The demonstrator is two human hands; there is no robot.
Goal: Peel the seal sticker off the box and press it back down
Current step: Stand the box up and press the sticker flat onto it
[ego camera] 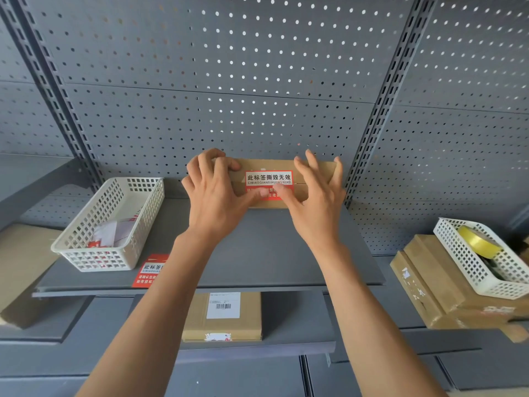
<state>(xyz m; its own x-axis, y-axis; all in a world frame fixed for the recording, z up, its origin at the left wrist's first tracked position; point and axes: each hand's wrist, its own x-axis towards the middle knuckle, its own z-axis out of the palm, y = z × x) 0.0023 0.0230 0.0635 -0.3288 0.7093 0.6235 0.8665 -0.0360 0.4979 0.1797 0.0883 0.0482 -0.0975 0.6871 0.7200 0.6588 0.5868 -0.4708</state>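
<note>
A flat brown cardboard box (315, 170) lies at the back of the grey shelf (257, 253), against the pegboard. A red and white seal sticker (269, 179) with black characters lies across its top seam. My left hand (213, 196) grips the box's left end, its thumb pressing on the sticker's lower left part. My right hand (315, 202) holds the box's right end, its thumb on the sticker's lower right part. Both thumbs hide the sticker's bottom lines of text.
A white mesh basket (108, 224) with stickers and backing papers stands at the left, a loose red sticker (150, 272) in front of it. At the right, another basket (483, 259) with yellow tape sits on cardboard boxes (429, 287). A labelled box (221, 316) lies on the lower shelf.
</note>
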